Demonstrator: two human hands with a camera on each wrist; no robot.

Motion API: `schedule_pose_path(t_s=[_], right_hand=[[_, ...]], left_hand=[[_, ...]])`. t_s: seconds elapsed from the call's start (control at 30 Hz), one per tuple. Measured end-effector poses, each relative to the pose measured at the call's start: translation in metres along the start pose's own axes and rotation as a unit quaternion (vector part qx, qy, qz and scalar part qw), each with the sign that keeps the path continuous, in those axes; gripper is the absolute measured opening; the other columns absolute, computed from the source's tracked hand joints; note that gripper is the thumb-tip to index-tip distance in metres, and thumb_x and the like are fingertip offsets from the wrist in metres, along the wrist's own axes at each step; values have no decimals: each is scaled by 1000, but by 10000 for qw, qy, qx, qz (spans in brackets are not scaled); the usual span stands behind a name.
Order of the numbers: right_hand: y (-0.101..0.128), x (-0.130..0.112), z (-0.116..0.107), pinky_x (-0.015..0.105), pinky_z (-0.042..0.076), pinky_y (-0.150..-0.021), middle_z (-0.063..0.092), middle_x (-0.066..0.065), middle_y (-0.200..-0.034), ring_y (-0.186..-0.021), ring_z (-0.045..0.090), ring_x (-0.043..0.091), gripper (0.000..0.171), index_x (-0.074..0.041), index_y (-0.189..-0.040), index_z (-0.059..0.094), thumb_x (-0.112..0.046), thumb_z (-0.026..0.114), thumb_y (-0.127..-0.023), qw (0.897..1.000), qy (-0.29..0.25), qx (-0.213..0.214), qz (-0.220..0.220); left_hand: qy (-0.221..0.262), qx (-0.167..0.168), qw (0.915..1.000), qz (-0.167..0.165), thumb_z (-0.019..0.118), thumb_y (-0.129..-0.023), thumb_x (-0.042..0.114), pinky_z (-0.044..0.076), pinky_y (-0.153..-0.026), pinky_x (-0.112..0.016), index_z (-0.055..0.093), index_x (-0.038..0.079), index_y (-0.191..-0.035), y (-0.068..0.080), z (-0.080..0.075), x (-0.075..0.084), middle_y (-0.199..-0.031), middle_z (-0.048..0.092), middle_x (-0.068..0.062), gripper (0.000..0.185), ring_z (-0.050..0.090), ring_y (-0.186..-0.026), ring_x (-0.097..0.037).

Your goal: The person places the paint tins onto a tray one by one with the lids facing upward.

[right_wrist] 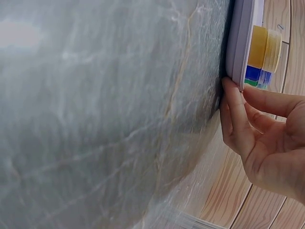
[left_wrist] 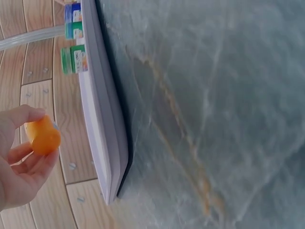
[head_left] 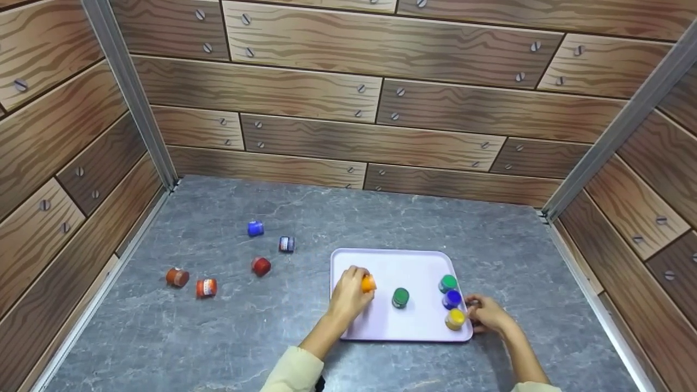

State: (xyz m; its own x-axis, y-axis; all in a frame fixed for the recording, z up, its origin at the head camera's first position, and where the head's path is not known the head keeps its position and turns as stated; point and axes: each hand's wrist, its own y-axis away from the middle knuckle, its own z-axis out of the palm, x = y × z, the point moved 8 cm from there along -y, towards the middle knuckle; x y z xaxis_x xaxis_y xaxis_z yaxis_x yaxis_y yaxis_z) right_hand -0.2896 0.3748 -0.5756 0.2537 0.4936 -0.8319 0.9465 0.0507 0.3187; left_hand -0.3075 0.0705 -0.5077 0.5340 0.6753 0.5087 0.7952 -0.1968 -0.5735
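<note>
My left hand [head_left: 350, 296] pinches a small orange paint jar [head_left: 368, 283] between thumb and fingers, over the left part of a pale lilac tray [head_left: 381, 326]. In the left wrist view the orange jar is tilted, apart from the tray wall. A green-lidded jar [head_left: 400, 298] stands mid-tray. Along the tray's right side stand another green jar [head_left: 447, 283], a blue jar [head_left: 451, 299] and a yellow jar [head_left: 455, 319]. At that side my right hand [head_left: 489, 314] grips the tray's rim, thumb on the rim and fingers against its outer side, as the right wrist view shows.
Left of the tray, on the grey marbled table [head_left: 218, 343], lie loose jars: a blue one [head_left: 255, 228], a dark one with a label [head_left: 287, 244], a red one [head_left: 261, 266], a brownish-orange one [head_left: 177, 277] and an orange-red one [head_left: 206, 288]. Wood-patterned walls [head_left: 305, 98] enclose the table.
</note>
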Motion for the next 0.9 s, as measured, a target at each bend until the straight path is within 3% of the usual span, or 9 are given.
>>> schedule_pose_path(t_s=[0.9], right_hand=[[-1, 1, 0, 36, 53, -56, 52, 10, -82, -69, 54, 19, 36, 19, -111, 39, 8, 42, -77, 10000, 43, 24, -55]], left_hand=[[187, -280, 9993, 167, 79, -62, 10, 47, -66, -21, 61, 4, -92, 16, 26, 24, -87, 52, -3, 35, 53, -75, -15]])
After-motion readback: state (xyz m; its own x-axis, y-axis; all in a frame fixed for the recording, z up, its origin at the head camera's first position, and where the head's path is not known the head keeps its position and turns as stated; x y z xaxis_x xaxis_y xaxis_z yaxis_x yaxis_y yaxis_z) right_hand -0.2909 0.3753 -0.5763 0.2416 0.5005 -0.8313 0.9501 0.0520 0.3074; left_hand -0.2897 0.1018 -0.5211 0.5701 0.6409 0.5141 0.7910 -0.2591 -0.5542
